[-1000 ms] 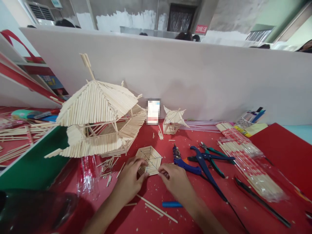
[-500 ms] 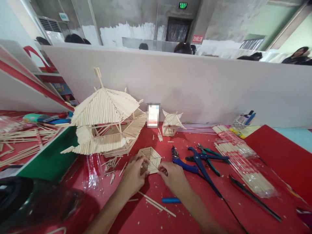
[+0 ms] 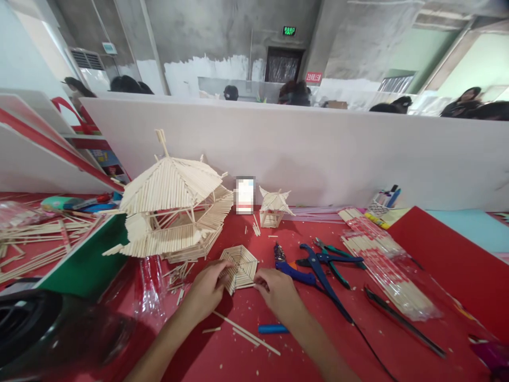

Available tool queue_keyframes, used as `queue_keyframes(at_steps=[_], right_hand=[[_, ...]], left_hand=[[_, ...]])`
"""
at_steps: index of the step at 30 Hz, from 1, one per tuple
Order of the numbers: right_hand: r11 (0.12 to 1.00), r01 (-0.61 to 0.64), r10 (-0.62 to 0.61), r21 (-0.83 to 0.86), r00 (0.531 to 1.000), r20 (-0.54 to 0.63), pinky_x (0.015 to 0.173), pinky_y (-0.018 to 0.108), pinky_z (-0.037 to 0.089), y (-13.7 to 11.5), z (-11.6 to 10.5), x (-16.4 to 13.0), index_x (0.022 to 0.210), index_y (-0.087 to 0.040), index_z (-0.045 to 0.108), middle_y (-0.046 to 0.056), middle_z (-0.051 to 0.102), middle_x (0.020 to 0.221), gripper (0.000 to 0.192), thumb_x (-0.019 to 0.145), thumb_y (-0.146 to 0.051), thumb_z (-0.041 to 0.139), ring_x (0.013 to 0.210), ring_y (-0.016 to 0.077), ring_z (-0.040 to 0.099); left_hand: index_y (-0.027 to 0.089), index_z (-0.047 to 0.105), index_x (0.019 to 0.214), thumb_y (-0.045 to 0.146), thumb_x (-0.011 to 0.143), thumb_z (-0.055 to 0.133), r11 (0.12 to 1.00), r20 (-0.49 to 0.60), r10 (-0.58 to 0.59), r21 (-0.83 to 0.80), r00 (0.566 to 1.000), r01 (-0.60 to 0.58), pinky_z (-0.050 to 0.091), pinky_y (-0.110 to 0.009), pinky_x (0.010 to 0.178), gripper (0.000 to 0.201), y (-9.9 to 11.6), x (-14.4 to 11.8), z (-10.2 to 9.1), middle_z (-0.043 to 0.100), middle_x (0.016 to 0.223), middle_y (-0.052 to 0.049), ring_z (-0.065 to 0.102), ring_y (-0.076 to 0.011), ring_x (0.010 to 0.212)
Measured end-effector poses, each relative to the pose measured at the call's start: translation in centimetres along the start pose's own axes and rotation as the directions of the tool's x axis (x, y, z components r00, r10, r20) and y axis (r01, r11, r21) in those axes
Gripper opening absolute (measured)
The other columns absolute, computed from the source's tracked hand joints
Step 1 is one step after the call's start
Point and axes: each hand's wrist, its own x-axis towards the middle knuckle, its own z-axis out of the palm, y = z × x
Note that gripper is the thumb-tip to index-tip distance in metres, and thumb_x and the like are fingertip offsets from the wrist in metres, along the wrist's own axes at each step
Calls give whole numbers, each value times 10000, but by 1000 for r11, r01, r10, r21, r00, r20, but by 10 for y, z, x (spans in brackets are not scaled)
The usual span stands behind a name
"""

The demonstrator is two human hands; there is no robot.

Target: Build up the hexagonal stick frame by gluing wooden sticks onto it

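Note:
A flat hexagonal panel of glued wooden sticks (image 3: 240,265) lies on the red table (image 3: 397,350). My left hand (image 3: 207,291) grips its left edge with thumb and fingers. My right hand (image 3: 277,293) pinches its right edge. Just behind my left hand stands a large stick-built pavilion model (image 3: 170,212) with a sloped roof. A small stick pavilion (image 3: 272,208) stands farther back by the white partition.
Blue-handled cutters (image 3: 318,268) and green pliers (image 3: 338,257) lie right of my hands. Packs of wrapped sticks (image 3: 382,260) sit farther right. Loose sticks (image 3: 246,331) and a blue lighter (image 3: 272,329) lie near me. A dark object (image 3: 35,329) fills the lower left. People sit beyond the partition.
The view has tilted upward, so everything sits lower in the picture. Both hands stay on the hexagonal panel with hardly any shift.

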Motion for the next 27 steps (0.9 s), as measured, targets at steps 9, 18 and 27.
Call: queue_keyframes(at_steps=[9, 18, 27], right_hand=[[996, 46, -36, 71, 991, -132, 687, 251, 461, -11, -15, -7, 820, -209, 672, -3, 713, 783, 175, 825, -37, 641, 742, 168, 655], [990, 122, -105, 76, 976, -192, 763, 290, 492, -7, -14, 3, 910, -207, 676, 29, 725, 867, 171, 867, -59, 601, 820, 197, 654], [955, -139, 150, -261, 988, 22, 919, 458, 487, 47, -67, -12, 1170, -155, 634, 133, 671, 1135, 379, 801, -113, 708, 1056, 327, 610]], left_hand=[[243, 713, 968, 208, 955, 501, 968, 170, 205, 108, 964, -225, 500, -258, 737, 216, 35, -1, -6, 709, 897, -31, 662, -174, 839], [235, 700, 914, 123, 899, 514, 967, 169, 168, 161, 971, -196, 463, -245, 690, 218, 28, 17, -7, 707, 875, -15, 662, -174, 794], [217, 655, 863, 278, 947, 526, 977, 94, 208, 38, 974, -212, 472, -268, 745, 166, -2, 42, 10, 688, 856, -19, 632, -184, 822]])
